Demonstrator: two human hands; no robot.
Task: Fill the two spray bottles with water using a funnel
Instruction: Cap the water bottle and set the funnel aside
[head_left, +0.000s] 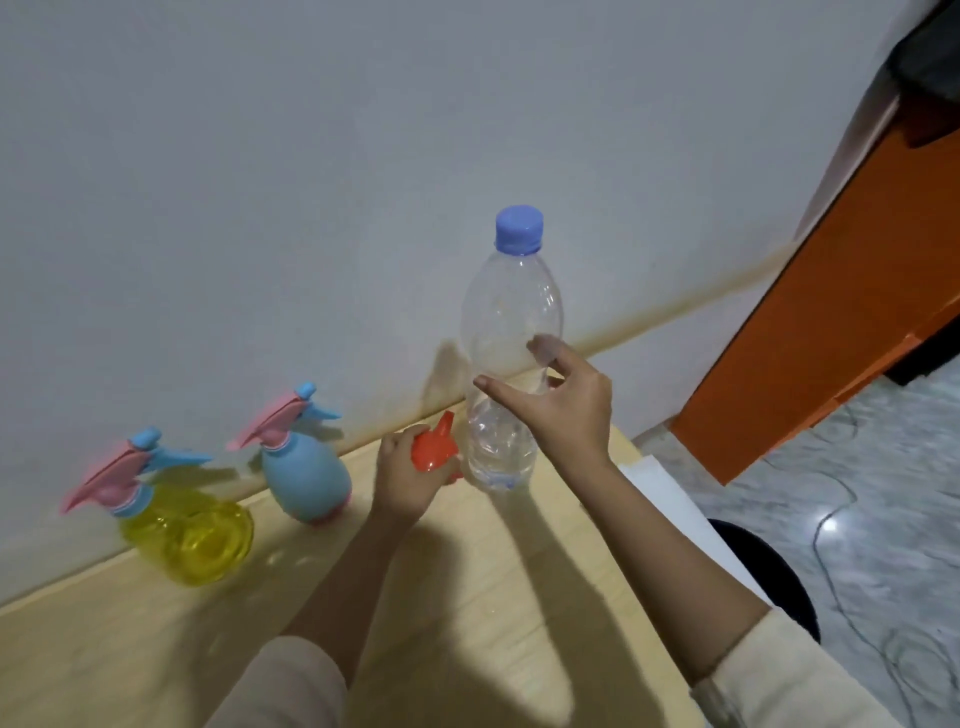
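Pale wood worktop (467, 597) against grey wall (260, 156), marble floor (857, 493) right, left hand (400, 480) grip closed on orange funnel (434, 449), right hand (563, 402) grip spread open at water bottle (506, 364).

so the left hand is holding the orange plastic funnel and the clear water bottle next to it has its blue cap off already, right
Not quite. In the head view the blue cap is on the clear plastic water bottle. The rest holds: the left hand holds the orange plastic funnel beside that bottle.
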